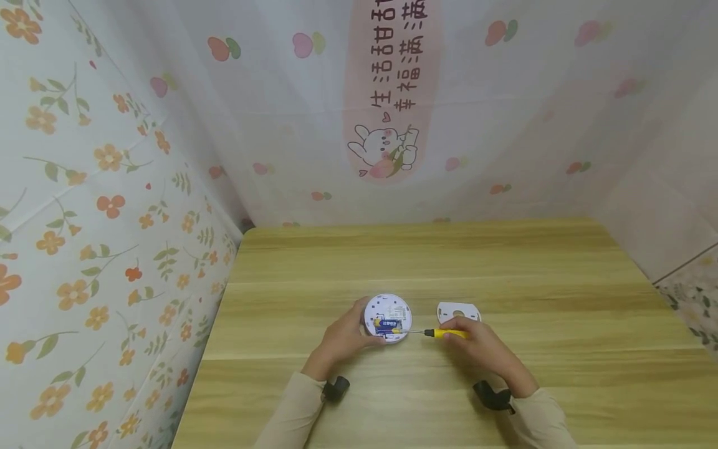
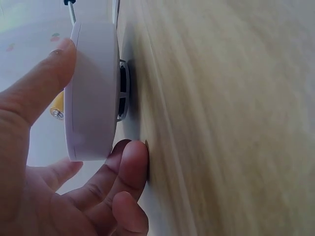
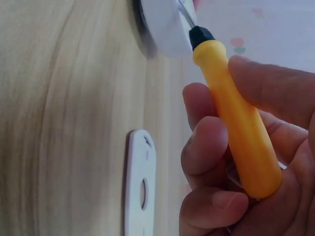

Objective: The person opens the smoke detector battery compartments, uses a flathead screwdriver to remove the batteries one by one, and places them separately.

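A round white smoke detector [image 1: 399, 307] is held near the middle of the table with its battery side up. Blue-and-yellow batteries [image 1: 387, 323] show in its open compartment. The left hand [image 1: 346, 333] grips the detector from the left; its thumb [image 2: 54, 69] lies on the rim and other fingers curl at the side and below. In the right hand [image 1: 479, 342] is a screwdriver with a yellow handle [image 3: 241, 123] and black collar. Its metal shaft [image 1: 413, 332] reaches left to the battery compartment; the exact contact of the tip cannot be made out.
A white mounting plate [image 1: 468, 308] with a round hole lies flat on the wooden table [image 1: 314, 262], just beyond the right hand. Patterned cloth [image 1: 269, 125] hangs behind the table and along its left side. A black wrist camera [image 1: 336, 389] sits on each forearm.
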`<state>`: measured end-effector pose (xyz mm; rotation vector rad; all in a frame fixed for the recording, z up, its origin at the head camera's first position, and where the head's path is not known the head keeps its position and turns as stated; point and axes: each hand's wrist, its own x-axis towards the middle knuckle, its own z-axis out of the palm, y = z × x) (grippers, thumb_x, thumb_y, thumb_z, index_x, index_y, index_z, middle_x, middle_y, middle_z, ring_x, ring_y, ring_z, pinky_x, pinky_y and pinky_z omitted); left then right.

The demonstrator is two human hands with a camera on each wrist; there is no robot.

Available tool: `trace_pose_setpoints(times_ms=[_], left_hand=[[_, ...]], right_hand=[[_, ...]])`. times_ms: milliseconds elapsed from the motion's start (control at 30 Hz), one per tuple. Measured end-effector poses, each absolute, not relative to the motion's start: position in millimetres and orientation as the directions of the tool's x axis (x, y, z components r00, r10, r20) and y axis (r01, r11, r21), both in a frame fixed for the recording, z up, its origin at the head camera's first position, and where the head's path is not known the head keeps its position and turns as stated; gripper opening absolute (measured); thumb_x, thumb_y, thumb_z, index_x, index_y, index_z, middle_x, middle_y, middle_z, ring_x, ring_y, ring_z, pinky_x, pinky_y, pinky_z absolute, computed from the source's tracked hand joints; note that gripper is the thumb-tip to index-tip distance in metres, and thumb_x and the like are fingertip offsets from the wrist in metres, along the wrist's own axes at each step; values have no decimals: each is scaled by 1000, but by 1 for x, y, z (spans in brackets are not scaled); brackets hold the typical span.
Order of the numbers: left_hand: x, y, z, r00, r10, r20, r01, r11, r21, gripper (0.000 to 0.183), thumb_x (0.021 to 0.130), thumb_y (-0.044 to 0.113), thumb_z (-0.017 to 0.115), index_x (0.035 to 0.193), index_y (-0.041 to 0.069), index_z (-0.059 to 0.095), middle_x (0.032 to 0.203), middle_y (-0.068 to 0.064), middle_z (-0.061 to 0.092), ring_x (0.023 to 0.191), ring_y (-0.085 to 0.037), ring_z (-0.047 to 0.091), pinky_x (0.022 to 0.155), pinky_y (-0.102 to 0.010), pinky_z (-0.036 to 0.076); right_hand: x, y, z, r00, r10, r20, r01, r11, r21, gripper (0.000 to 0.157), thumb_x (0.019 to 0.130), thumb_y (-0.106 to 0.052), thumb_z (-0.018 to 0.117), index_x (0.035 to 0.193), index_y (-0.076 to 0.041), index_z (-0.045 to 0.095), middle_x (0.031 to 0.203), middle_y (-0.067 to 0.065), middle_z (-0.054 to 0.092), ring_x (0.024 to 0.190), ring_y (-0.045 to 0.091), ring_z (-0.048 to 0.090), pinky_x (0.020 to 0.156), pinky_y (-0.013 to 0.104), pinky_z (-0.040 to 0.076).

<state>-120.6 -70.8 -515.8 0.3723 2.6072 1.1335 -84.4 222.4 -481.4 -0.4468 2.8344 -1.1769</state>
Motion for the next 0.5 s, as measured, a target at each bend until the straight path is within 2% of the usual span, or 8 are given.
trace_pose_setpoints(times_ms=[100, 300, 500], left_hand=[[-121, -70, -516, -926, 343, -158, 118, 660, 742, 101, 72, 45, 81, 152, 19, 27, 151, -10, 43, 136, -32, 43, 106, -56, 38], [-121, -70, -515, -923, 346, -170, 110, 658, 745, 101, 72, 44, 82, 153, 21, 26, 150, -12, 43, 137, -34, 42, 106, -56, 38], [-121, -69, -515, -924, 341, -175, 92, 640, 763, 101, 71, 43, 83, 153, 22, 27, 152, -11, 41, 137, -35, 41, 107, -57, 37]], right_hand=[[-85, 222, -478, -961, -268, 62, -233, 674, -700, 11, 83, -9, 73, 94, -10, 72, 94, 0, 68, 88, 2, 55, 80, 25, 50], [-86, 223, -471, -970, -240, 24, -188, 692, -697, 8, 83, -18, 75, 90, -15, 71, 95, -1, 69, 90, 9, 56, 79, 27, 49], [-87, 222, -466, -977, -212, 1, -150, 689, -709, 10, 83, -19, 75, 91, -15, 71, 93, -2, 68, 84, 7, 53, 74, 22, 46]])
